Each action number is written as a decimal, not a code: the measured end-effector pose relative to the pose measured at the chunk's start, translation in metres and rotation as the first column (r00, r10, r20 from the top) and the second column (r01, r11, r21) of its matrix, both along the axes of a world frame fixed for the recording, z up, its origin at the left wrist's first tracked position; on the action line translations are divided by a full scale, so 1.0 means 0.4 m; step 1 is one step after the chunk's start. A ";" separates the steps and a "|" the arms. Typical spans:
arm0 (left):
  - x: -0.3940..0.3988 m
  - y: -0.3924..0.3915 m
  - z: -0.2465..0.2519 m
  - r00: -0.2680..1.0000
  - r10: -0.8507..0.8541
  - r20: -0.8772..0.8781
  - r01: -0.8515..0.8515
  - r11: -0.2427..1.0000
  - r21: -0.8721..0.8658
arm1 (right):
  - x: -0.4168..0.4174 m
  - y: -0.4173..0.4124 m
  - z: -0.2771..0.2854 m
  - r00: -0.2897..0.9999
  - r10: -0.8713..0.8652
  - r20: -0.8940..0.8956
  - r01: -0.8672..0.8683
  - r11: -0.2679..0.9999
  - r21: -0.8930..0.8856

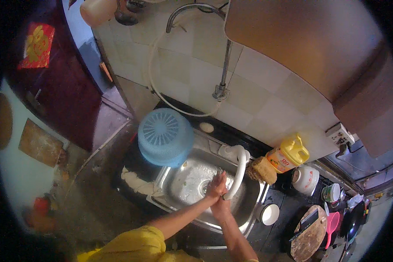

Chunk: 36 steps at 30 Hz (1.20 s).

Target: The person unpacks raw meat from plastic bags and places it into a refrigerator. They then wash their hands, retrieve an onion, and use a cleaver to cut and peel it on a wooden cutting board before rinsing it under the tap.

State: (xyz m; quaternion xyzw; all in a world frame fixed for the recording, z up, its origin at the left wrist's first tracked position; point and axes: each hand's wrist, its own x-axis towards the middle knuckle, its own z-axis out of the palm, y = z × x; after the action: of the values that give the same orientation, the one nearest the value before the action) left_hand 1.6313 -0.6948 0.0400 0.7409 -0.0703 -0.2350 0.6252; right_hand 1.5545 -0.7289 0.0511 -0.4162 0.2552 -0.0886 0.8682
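Observation:
My left hand (pixel 215 190) and my right hand (pixel 221 206) are pressed together over the stainless steel sink basin (pixel 183 183). They meet at the tip of the white curved faucet spout (pixel 240 170). Fingers point away from me, towards the wall; overlap hides most of the right hand's fingers. No object shows between the palms. Behind the hands the drain (pixel 203 187) is partly covered. Drops or wet glints dot the basin floor, but a stream from the spout cannot be made out.
An upturned blue plastic basket (pixel 165 137) overlaps the sink's left corner. A crumpled cloth (pixel 137 181) lies left. Right stand a sponge (pixel 264 170), a yellow detergent jug (pixel 286 154), white bowls (pixel 269 214), and a round cutting board (pixel 309 234) bearing a cleaver (pixel 306 222). A cabinet (pixel 301 49) overhangs.

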 end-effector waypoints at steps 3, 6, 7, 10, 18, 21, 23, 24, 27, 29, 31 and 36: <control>-0.106 0.037 0.168 0.933 -0.332 0.142 0.283 0.916 0.286 | 0.069 -0.056 0.119 0.999 0.035 -0.023 -0.031 0.990 0.137; -0.050 0.066 0.183 0.878 -0.300 0.374 0.229 0.947 0.224 | 0.049 -0.024 0.107 0.998 0.042 -0.051 -0.037 0.995 0.095; -0.039 0.049 0.221 0.966 -0.217 0.143 0.199 0.971 0.133 | 0.029 -0.027 0.076 0.997 0.017 -0.071 -0.012 0.997 0.077; -0.068 0.046 0.231 0.993 -0.048 -0.112 0.027 0.983 -0.180 | 0.066 -0.065 0.078 0.996 0.041 -0.078 -0.022 0.974 0.226; -0.003 -0.016 0.197 0.540 -0.028 -0.841 -0.649 0.624 -0.437 | 0.013 0.107 0.257 0.993 -0.109 -0.043 0.117 0.907 0.405; 0.020 -0.049 0.109 0.812 0.248 -0.529 -0.459 0.831 -0.314 | 0.005 0.130 0.220 0.995 -0.099 -0.031 0.103 0.912 0.397; 0.023 -0.023 0.101 0.975 0.203 -0.088 -0.208 0.977 -0.049 | 0.023 0.140 0.272 0.981 -0.084 -0.175 0.151 0.898 0.414; 0.017 -0.001 0.115 0.991 0.078 0.109 -0.093 0.985 0.144 | 0.032 0.142 0.295 0.966 -0.064 -0.249 0.155 0.917 0.367; 0.004 0.045 0.153 0.969 -0.201 0.143 0.122 0.893 0.433 | 0.070 0.105 0.216 0.951 -0.209 -0.227 0.174 0.971 -0.165; -0.002 0.075 0.149 0.994 -0.102 -0.034 0.108 0.947 0.302 | 0.084 0.069 0.169 0.966 -0.163 -0.199 0.049 0.875 -0.481; -0.012 0.079 0.137 0.922 0.003 -0.387 -0.041 0.995 -0.091 | 0.119 0.042 0.052 0.959 -0.262 -0.111 0.136 0.766 -0.628; -0.051 0.118 0.185 0.848 -0.092 -0.522 -0.347 0.648 -0.678 | 0.210 0.057 0.231 0.858 -0.464 -0.221 0.509 0.710 0.487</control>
State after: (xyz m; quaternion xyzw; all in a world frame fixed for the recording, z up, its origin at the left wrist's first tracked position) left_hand 1.6108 -0.6477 0.1141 0.3276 0.0627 -0.3258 0.8846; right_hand 1.6387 -0.7061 0.1437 -0.0820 0.4054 -0.2232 0.8827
